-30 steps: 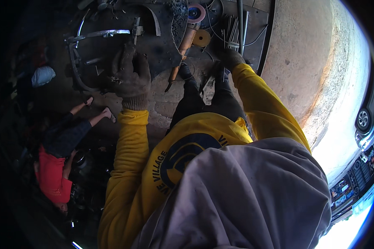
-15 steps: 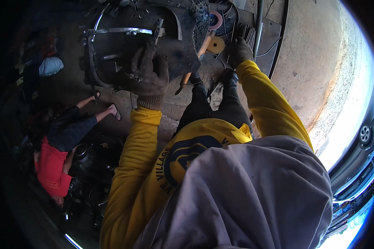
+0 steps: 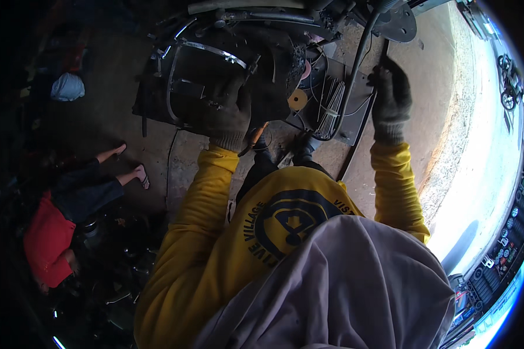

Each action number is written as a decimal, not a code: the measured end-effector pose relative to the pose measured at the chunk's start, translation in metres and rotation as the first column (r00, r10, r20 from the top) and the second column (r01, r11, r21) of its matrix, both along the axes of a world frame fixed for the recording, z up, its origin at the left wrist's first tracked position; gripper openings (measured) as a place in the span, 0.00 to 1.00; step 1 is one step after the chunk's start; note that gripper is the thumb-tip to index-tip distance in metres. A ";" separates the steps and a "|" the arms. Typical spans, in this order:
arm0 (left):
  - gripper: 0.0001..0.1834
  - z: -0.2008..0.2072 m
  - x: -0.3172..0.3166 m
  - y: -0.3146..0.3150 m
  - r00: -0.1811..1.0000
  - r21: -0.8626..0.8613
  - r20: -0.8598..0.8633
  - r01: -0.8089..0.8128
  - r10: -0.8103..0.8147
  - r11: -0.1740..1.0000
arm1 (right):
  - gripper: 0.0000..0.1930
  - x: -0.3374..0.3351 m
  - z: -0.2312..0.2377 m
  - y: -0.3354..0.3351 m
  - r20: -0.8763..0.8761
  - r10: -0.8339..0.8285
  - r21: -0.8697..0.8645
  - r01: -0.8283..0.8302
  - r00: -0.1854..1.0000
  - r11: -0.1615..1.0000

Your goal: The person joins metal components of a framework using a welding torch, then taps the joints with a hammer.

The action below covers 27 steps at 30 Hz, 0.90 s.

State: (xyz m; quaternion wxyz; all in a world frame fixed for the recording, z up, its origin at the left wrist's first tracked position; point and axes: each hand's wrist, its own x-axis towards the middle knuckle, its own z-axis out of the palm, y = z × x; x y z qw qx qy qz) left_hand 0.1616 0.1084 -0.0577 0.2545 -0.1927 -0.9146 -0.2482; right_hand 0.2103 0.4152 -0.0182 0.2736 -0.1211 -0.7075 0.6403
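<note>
My left hand (image 3: pixel 224 116), in a dark, worn work glove, rests over the dark metal work table (image 3: pixel 271 96). Its fingers look apart, though shadow hides much of them. Just beyond the fingertips a small upright metal piece (image 3: pixel 253 64) stands by the end of a curved metal strip (image 3: pixel 212 51). A metal frame (image 3: pixel 170 87) bends round to the left of that hand. My right hand (image 3: pixel 392 99), gloved alike, is raised to the right of the table. Its fingers are curled together, and what they hold, if anything, cannot be made out. A bundle of thin rods (image 3: pixel 330 107) lies left of it.
A tan disc (image 3: pixel 297 99) and a pink-rimmed disc (image 3: pixel 306 70) sit near the rods. A thick curved pipe (image 3: pixel 355 75) passes between my hands. An orange handle (image 3: pixel 259 134) hangs below the table. A person in red (image 3: pixel 49 238) is low on the left.
My right hand has left the rod bundle and moved right, past the table edge. My left hand stays at the table. The view has shifted, bringing more of the table's far side into sight.
</note>
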 end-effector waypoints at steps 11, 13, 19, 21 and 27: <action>0.16 -0.005 0.005 0.000 0.998 -0.061 -0.019 -0.061 0.060 0.996 | 0.27 -0.150 0.125 0.045 -0.339 -0.134 0.074 0.168 0.931 0.983; 0.17 -0.011 0.003 0.002 0.996 0.034 0.092 -0.022 0.019 0.999 | 0.31 -0.159 0.120 0.052 -0.044 -0.056 0.209 0.064 0.997 0.976; 0.19 -0.014 0.006 -0.007 0.970 0.067 0.244 -0.016 -0.001 0.998 | 0.27 -0.155 0.082 0.035 0.119 0.040 0.088 -0.050 0.992 0.995; 0.19 -0.013 0.002 -0.002 0.976 0.098 0.217 -0.005 -0.016 0.995 | 0.24 -0.151 0.093 0.036 0.077 0.069 0.039 -0.072 0.995 0.997; 0.15 -0.007 0.006 -0.006 0.988 0.109 0.156 -0.013 -0.004 0.994 | 0.21 -0.140 0.156 0.033 -0.246 -0.003 0.174 0.047 0.969 0.984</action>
